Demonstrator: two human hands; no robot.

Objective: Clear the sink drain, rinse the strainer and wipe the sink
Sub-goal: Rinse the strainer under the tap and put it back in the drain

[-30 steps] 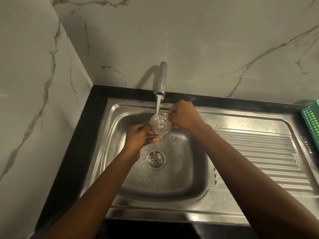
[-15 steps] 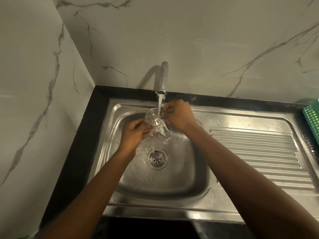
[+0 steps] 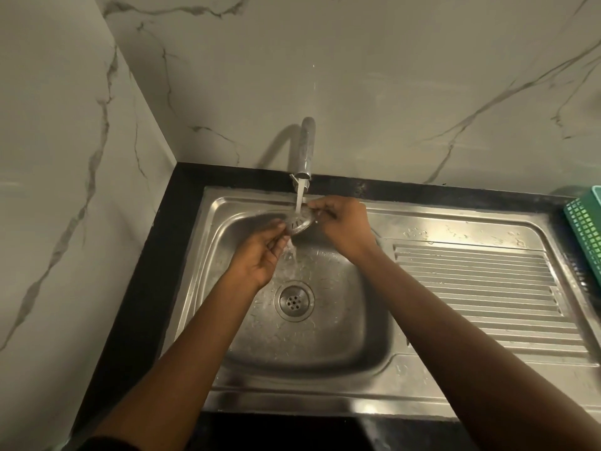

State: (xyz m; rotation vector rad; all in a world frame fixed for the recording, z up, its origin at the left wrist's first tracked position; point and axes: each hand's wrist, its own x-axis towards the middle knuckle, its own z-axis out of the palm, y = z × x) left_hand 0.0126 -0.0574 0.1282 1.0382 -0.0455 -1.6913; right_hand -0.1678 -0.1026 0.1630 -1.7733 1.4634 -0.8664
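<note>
marble walls, black counter (image 3: pixel 143 275), dimpled steel sink (image 3: pixel 455 234); left hand (image 3: pixel 260 255) and right hand (image 3: pixel 341 222) both pinch the round slotted strainer (image 3: pixel 300 222) under the tap (image 3: pixel 305 148).

The scene is dim, with a flat yellowish-green cast. Light comes from above and to the right: the tap (image 3: pixel 305 148) throws a soft grey shadow (image 3: pixel 279 141) leftward onto the marble wall (image 3: pixel 357 76). Pale glare lies along the front rim of the sink (image 3: pixel 325 398) and on the ridges of its drainboard (image 3: pixel 471 281), while the black desk (image 3: pixel 146 271) sinks into near-featureless dark. The wide lens bows the wall corner and the desk's edges. Detail is soft throughout, and the strainer (image 3: pixel 299 222) under the running water is smeared.
</note>
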